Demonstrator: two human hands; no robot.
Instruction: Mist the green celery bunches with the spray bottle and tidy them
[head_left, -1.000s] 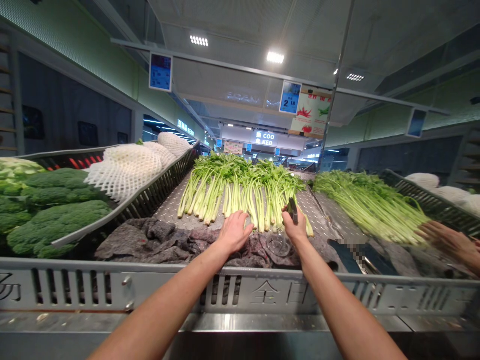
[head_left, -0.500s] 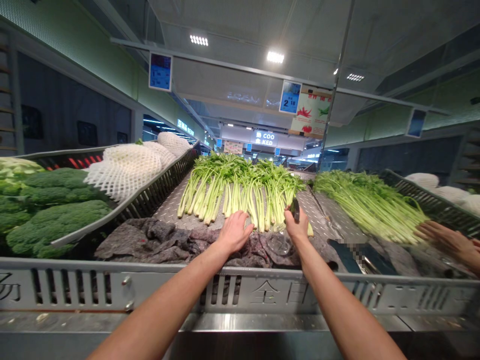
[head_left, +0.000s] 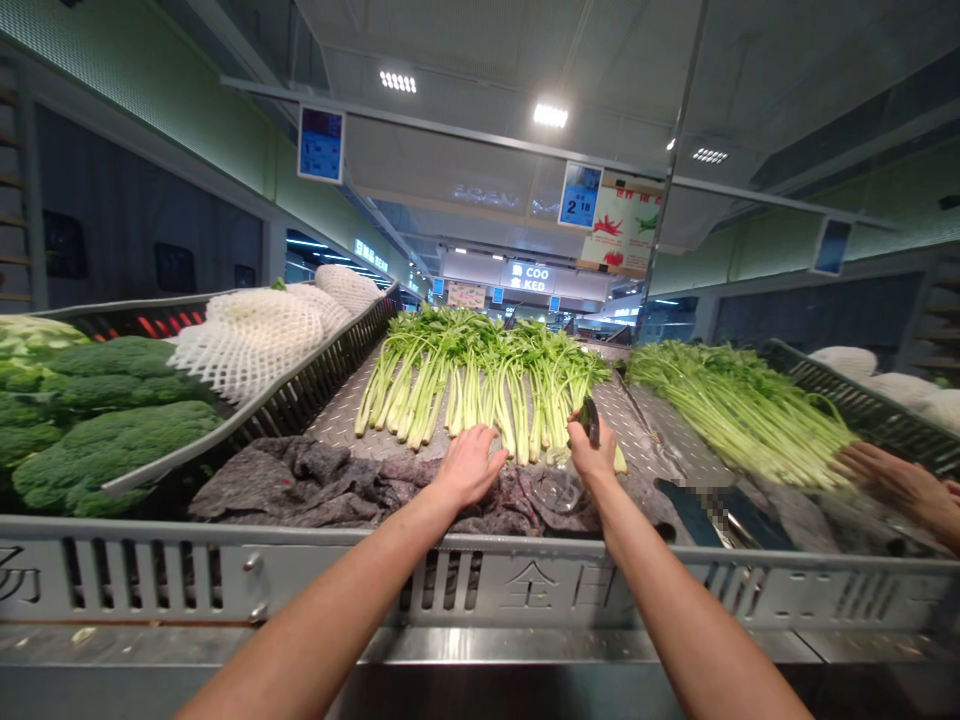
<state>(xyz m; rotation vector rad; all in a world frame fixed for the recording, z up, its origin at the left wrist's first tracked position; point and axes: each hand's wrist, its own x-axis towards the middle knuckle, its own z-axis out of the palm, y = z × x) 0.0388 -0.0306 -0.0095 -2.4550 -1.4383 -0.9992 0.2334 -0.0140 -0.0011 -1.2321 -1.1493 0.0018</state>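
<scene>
Bunches of celery (head_left: 469,385) lie side by side on a patterned metal shelf, leaves at the back and pale stalk ends towards me. My left hand (head_left: 472,465) is open, palm down at the cut ends of the middle bunch, thumb apart; whether its fingertips touch the stalks I cannot tell. My right hand (head_left: 594,450) is closed around what looks like a spray bottle (head_left: 559,488), with a clear round body and a black top part. The bottle sits low over a crumpled grey cloth (head_left: 292,480), in front of the right-hand celery; its grip is partly hidden by my fingers.
A grey slatted rail (head_left: 330,570) runs along the front edge. Left of the celery, a black crate (head_left: 300,400) holds broccoli (head_left: 112,440) and vegetables in white foam nets (head_left: 247,335). On the right, a mirror panel (head_left: 720,300) reflects celery and a hand. Price signs (head_left: 580,195) hang above.
My left hand has dipped very slightly. The bottle in my right hand has shifted a touch; the celery and cloth lie as before.
</scene>
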